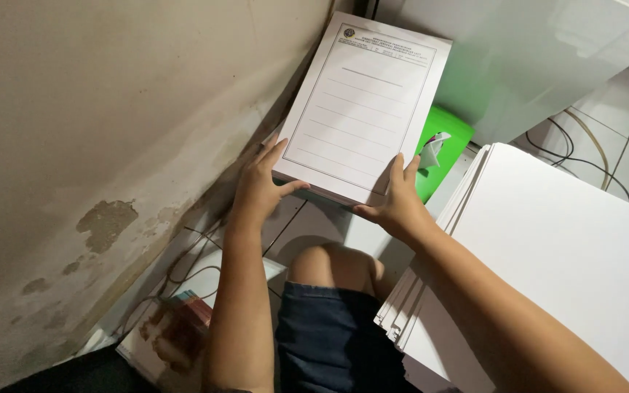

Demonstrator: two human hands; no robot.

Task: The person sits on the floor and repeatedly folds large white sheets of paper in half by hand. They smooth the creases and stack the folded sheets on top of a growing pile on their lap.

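Observation:
A thick stack of white printed sheets with ruled lines (362, 109) is held above the floor by its near edge. My left hand (260, 185) grips its near left corner, thumb on top. My right hand (400, 204) grips the near right corner, fingers lying on the top sheet. My bare knee (333, 266) shows directly below the stack.
A stained wall (111, 131) rises on the left. A big pile of blank white sheets (555, 247) lies at right. A green container (442, 145) with crumpled paper sits behind the held stack. Cables (584, 153) cross the tiled floor. A book (172, 335) lies bottom left.

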